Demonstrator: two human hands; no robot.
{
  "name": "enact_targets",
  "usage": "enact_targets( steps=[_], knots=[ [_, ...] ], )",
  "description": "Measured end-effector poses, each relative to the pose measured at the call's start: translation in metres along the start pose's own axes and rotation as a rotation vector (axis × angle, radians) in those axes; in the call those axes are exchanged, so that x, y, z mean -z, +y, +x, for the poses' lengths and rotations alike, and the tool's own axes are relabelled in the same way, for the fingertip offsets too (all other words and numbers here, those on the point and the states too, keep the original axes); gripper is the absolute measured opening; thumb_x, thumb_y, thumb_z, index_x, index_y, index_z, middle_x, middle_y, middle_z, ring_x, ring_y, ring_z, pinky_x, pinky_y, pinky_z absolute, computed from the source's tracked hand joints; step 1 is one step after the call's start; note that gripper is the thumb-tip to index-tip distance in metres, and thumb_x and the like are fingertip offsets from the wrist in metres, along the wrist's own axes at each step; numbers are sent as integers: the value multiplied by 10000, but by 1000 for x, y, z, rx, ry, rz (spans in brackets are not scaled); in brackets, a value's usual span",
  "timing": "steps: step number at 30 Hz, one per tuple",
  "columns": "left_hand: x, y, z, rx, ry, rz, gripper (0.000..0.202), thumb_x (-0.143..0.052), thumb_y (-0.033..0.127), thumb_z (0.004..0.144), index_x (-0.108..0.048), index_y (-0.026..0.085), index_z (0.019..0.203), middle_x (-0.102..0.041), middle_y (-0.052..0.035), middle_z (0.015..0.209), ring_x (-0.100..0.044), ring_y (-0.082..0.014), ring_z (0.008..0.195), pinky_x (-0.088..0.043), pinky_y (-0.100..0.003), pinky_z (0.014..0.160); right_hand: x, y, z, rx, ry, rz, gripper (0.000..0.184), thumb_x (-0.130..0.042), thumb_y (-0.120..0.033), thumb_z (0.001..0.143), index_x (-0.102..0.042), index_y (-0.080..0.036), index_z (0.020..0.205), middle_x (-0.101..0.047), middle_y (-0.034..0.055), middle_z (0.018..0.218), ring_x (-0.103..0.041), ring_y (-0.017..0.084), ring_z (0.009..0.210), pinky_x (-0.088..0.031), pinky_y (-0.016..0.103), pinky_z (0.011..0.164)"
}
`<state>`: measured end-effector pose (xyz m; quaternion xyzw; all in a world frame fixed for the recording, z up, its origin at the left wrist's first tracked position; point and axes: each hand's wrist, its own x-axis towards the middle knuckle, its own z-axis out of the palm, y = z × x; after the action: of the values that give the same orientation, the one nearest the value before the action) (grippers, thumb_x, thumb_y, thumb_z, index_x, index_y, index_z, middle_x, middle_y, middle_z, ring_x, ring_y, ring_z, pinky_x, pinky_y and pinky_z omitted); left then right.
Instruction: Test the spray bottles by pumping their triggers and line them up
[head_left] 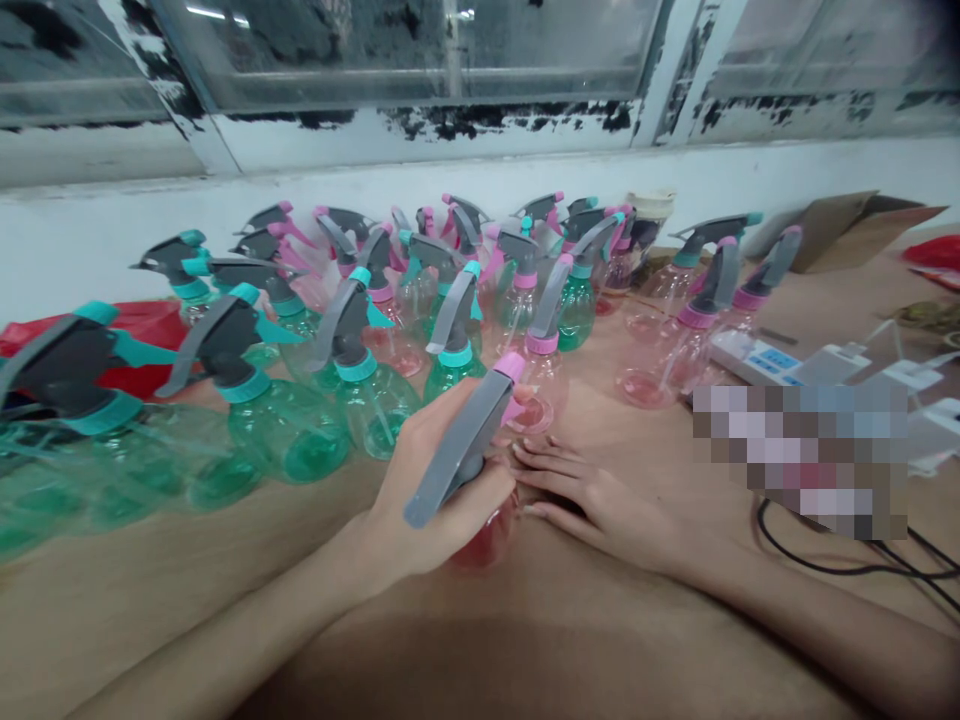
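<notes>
My left hand [442, 470] is wrapped around the neck of a pink spray bottle [484, 540] with a grey and pink trigger head. The bottle stands on the table near me, partly hidden by the fingers. Just right of it, my right hand [592, 495] lies low with its fingers stretched toward the bottle's side. Whether those fingertips touch the bottle I cannot tell. Behind my hands stands another pink spray bottle [546, 385], and to the left a green spray bottle [289, 430] with a turquoise collar.
Several more green and pink spray bottles crowd the table [300, 560] toward the wall. Red plastic [150, 325] lies at the left. On the right are a white power strip [757, 358], black cables [825, 570] and a blurred-out patch. An open cardboard box [847, 235] sits behind.
</notes>
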<state>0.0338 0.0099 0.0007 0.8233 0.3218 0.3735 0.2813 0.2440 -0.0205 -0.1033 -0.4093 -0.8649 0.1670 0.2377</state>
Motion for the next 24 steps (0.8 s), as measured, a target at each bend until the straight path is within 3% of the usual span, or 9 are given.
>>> enact_targets(
  steps=[9, 18, 24],
  knots=[
    [1, -1, 2, -60, 5, -4, 180, -456, 129, 677, -487, 241, 816, -470, 16, 752, -492, -169, 669, -431, -317, 623, -1, -1, 0, -7, -3, -18, 417, -502, -358, 971, -523, -235, 1369, -565, 89, 1391, -465, 230, 1335, -334, 493, 1143],
    [3, 3, 4, -45, -36, -50, 135, -473, 124, 670, -497, 225, 758, -504, 15, 723, -491, -151, 615, -414, -311, 578, -3, 3, -1, 4, 17, -2, 406, -504, -379, 967, -551, -234, 1343, -578, 96, 1376, -479, 240, 1323, -350, 498, 1131],
    [5, 5, 5, -49, -23, -11, 176, -466, 155, 672, -317, 233, 621, -405, 31, 633, -398, -137, 553, -347, -308, 535, -2, 1, 0, -7, -22, -58, 401, -465, -387, 983, -559, -211, 1331, -560, 98, 1396, -453, 230, 1344, -327, 500, 1145]
  ],
)
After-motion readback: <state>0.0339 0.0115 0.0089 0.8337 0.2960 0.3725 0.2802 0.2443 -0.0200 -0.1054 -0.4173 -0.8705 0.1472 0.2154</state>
